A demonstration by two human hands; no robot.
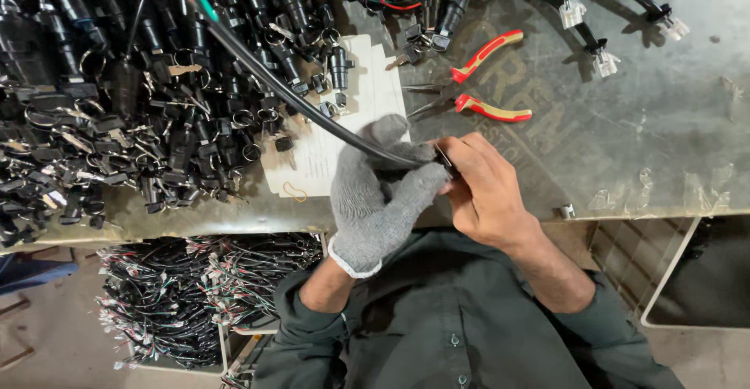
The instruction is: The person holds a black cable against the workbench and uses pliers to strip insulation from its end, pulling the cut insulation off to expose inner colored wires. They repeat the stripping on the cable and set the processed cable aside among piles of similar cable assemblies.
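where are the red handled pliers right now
In the head view, the red-handled pliers lie on the worktable, beyond the bare right hand, beside the sheet of paper.

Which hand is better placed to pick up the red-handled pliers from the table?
Probably the right hand. It is bare and lies nearer the pliers, which are just beyond it. The gloved left hand grips the black cable.

I count one pair of red-handled pliers (469,84), one sheet of paper (344,135), one grey glove (375,201), and three clear connectors (605,62).
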